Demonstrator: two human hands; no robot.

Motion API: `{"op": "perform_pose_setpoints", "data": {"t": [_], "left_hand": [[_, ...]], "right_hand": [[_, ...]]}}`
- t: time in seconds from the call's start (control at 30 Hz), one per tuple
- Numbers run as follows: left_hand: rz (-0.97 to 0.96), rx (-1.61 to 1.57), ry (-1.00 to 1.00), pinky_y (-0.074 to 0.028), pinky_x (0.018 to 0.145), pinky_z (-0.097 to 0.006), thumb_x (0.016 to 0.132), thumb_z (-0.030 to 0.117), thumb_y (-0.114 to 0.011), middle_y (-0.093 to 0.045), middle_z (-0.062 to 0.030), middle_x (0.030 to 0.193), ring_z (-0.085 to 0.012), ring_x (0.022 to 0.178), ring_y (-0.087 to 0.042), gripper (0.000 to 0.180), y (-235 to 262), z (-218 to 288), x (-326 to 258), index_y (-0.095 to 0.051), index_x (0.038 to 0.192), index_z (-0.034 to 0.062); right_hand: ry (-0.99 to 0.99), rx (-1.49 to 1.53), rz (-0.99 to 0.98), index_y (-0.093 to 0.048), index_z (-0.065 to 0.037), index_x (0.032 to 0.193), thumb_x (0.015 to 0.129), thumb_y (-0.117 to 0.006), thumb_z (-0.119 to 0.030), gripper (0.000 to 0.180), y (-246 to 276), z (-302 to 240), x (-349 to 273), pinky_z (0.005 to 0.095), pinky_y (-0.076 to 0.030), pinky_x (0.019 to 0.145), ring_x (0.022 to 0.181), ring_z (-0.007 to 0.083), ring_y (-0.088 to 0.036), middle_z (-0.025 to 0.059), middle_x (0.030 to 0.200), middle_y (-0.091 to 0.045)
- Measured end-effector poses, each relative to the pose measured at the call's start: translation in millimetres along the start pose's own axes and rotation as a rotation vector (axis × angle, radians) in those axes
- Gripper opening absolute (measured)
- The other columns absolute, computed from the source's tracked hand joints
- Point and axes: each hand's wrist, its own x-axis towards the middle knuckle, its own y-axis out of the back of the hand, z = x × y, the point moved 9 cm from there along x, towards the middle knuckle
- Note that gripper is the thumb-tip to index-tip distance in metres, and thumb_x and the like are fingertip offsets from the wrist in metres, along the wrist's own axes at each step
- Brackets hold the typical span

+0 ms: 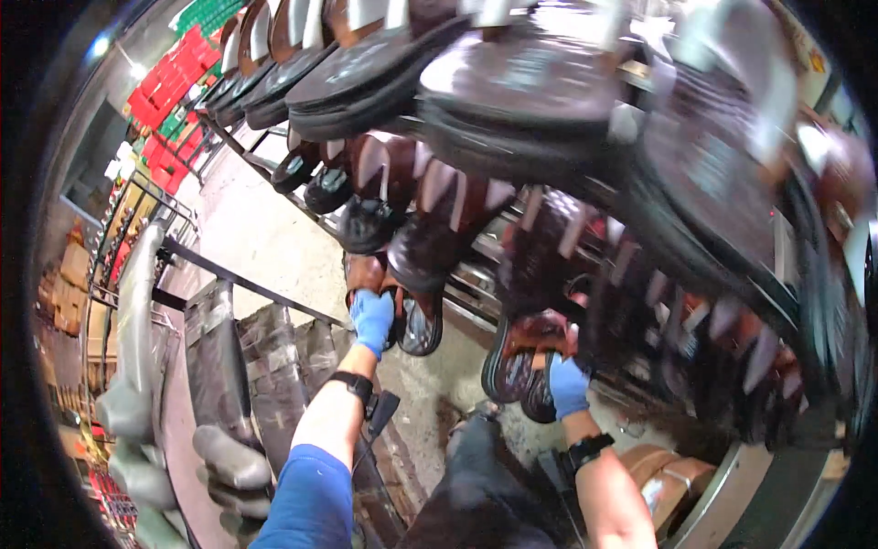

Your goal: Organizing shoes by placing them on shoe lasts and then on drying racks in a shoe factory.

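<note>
My left hand [372, 320], in a blue glove, closes on a brown leather sandal [364, 270] on the lower part of the rack. Right beside it is another sandal with a dark sole [421, 328]. Further right, my right hand [569, 386], gloved too, grips the edge of a dark-soled sandal [540, 395]. A reddish-brown sandal [509, 364] sits against that one. The fingertips of both hands are partly hidden by the shoes.
Rows of brown sandals [357, 87] fill the rack above and ahead of my hands. Grey shoe lasts [233, 457] stand at the left by a dark metal bar [247, 285]. Red crates [174, 78] are stacked far left. A cardboard-coloured bundle [677, 476] lies lower right.
</note>
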Motion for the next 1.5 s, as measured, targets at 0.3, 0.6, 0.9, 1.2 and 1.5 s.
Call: {"op": "perform_pose_setpoints", "data": {"t": [0.3,0.6,0.9,1.2,1.5], "left_hand": [[-0.026,-0.668,-0.551,-0.037,0.1,-0.033,0.079,0.024,-0.064,-0.047,-0.0145,0.131,-0.0218,0.121,-0.043,0.057,-10,-37,176,-0.044,0.128,0.0027],[-0.87,-0.569,-0.241,-0.048,0.063,-0.024,0.087,0.001,-0.053,-0.062,-0.0072,0.099,-0.0105,0.075,-0.057,0.031,-109,122,-241,-0.053,0.117,-0.004],[-1.609,-0.252,-1.618,-0.044,0.089,-0.038,0.073,0.025,-0.071,-0.051,-0.0187,0.123,-0.0323,0.105,-0.054,0.073,-52,355,-889,-0.037,0.133,0.0016],[-0.88,0.039,-1.788,-0.046,0.086,-0.041,0.07,0.041,-0.068,-0.052,-0.0281,0.117,-0.0366,0.103,-0.056,0.069,-128,457,-1171,-0.049,0.117,-0.0051],[-1.0,-0.399,-1.357,-0.048,0.072,-0.046,0.077,0.023,-0.059,-0.062,-0.0254,0.088,-0.0404,0.085,-0.06,0.031,-114,457,-1006,-0.058,0.094,-0.003]], "right_hand": [[0.135,0.522,-0.412,-0.061,-0.003,0.099,0.081,-0.058,-0.025,0.029,-69,-76,33,0.0422,-0.047,0.079,0.089,0.0356,-0.059,0.02,0.096,-0.062],[-0.632,0.789,-0.103,-0.053,-0.006,0.122,0.082,-0.062,-0.027,0.047,63,130,-177,0.0384,-0.045,0.089,0.102,0.0355,-0.057,0.0208,0.112,-0.058],[-1.615,0.346,1.148,-0.039,0.004,0.129,0.078,-0.069,-0.017,0.063,336,328,-635,0.0369,-0.038,0.098,0.117,0.0292,-0.048,0.0208,0.128,-0.047],[-2.214,-0.311,0.709,-0.035,0.01,0.127,0.067,-0.073,-0.037,0.085,429,524,-733,0.045,-0.034,0.101,0.12,0.0411,-0.042,0.0324,0.129,-0.038],[-1.446,-0.229,0.771,-0.057,0.008,0.101,0.075,-0.056,-0.005,0.028,427,530,-739,0.0418,-0.044,0.082,0.092,0.0347,-0.057,0.0233,0.1,-0.061]]}}
